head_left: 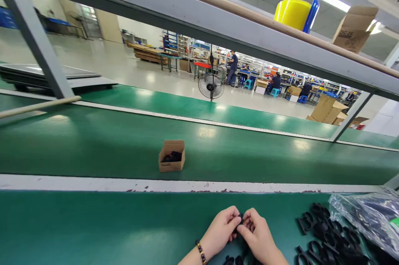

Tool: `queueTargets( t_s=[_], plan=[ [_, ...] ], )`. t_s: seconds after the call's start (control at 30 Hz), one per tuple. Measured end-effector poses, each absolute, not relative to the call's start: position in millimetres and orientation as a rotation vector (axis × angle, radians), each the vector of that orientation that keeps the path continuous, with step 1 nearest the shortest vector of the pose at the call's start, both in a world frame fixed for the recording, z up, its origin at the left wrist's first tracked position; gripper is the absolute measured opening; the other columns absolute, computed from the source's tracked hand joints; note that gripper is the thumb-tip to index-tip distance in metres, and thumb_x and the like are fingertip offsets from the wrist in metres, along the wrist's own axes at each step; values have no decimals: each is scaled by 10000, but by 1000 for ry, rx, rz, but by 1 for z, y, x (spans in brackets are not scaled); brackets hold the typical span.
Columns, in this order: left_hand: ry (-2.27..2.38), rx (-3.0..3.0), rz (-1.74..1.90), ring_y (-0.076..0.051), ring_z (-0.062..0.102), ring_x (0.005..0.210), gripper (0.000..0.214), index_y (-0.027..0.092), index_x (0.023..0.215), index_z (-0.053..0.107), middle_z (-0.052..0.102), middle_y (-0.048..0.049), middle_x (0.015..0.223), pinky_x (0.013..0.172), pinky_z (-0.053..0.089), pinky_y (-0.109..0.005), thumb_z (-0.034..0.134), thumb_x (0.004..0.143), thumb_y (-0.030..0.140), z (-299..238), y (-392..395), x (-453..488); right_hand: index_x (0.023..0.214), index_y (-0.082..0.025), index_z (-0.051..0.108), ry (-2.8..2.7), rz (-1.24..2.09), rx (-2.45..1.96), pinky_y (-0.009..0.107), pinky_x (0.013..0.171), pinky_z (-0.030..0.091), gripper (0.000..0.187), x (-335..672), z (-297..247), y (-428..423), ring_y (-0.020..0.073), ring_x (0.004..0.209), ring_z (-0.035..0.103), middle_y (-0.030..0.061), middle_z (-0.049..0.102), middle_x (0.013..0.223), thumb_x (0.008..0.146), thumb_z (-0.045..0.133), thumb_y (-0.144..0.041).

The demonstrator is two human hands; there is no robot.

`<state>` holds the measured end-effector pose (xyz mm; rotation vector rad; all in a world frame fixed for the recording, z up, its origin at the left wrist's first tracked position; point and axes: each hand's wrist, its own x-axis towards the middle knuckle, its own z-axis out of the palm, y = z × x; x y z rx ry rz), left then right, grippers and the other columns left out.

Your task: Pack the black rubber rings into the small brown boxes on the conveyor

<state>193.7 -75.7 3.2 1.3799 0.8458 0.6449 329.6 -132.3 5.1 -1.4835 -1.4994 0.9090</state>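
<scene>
My left hand (pixel 223 228), with a beaded bracelet on its wrist, is closed in a pinch on a small black part (pixel 239 220). From the other side my right hand (pixel 256 231) grips the same part, so the fingers of both hands nearly meet. Most of the part is hidden by the fingers, and its exact kind cannot be made out. Just below the hands, at the bottom edge, more black parts (pixel 233 260) lie on the green work surface. To the right spreads a pile of black ring-shaped plastic parts (pixel 330 236).
A clear plastic bag (pixel 370 215) with dark contents lies right of the pile. A small cardboard box (pixel 172 166) holding black pieces stands on the green belt (pixel 109 144) beyond the white rail (pixel 93 182). A shelf beam (pixel 199 11) crosses overhead. People sit and stand far behind.
</scene>
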Motion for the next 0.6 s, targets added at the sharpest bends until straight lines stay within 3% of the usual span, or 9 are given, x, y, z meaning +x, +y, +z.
queueTargets(
  t_s=[0.13,0.47,0.6],
  plan=[
    [800,1386,622,-103,479,483,375,198,686,431,483,56,569,467,392,-219,550,688,554,6,-79,195,852,-228,425,-1390,932,-1400,219,530,361,198,327,4,-129,105,548,451,-71,475,615,704,547,-176],
    [798,1520,703,-146,528,679,347,204,763,506,554,12,739,591,451,-209,495,753,550,1,-70,193,853,-202,547,-1345,770,-1374,208,522,378,244,329,7,-121,102,546,447,-50,488,625,630,528,-103],
    [944,1566,756,-132,462,539,387,206,831,553,499,40,579,500,386,-202,515,721,575,-5,-60,188,780,-172,593,-1260,700,-1363,219,530,384,161,334,10,-119,111,562,456,-20,500,636,638,527,-134]
  ],
)
